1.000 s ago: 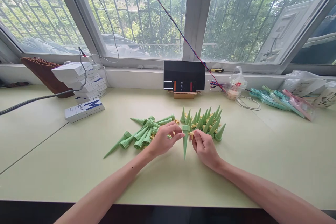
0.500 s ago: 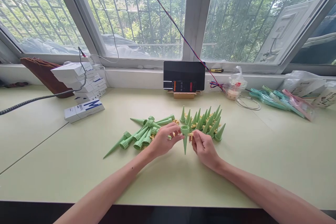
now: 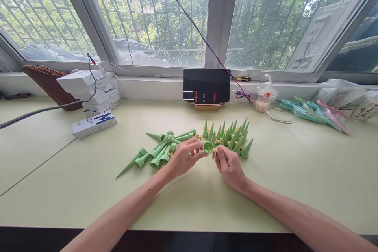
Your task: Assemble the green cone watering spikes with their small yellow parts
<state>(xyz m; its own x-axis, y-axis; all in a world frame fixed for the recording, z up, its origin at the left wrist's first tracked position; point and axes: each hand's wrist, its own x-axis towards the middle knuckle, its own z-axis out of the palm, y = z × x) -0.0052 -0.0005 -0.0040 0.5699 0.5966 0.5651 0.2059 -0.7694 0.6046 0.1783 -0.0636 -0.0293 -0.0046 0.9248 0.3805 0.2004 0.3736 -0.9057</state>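
Note:
Between my hands is a green plastic watering spike (image 3: 208, 147), its round open end facing me and its pointed end out of sight. My left hand (image 3: 186, 155) pinches it at the left side of the rim. The fingers of my right hand (image 3: 228, 164) are closed on a small yellow valve (image 3: 215, 152) that meets the spike's right side. To the left lies a loose pile of green spikes (image 3: 159, 151), with yellow bits among them. Behind my right hand several spikes (image 3: 236, 136) stand point up in rows, yellow valves showing between them.
A phone (image 3: 204, 97) leans on a black panel (image 3: 206, 78) at the back. White boxes (image 3: 94, 124) are on the left. Bagged teal and pink straps (image 3: 313, 112), a knotted plastic bag (image 3: 265, 94) and a cable (image 3: 279, 116) lie at the back right.
The spike has tipped so that its open end now faces me; before, it hung point down. Both hands have stayed nearly in place.

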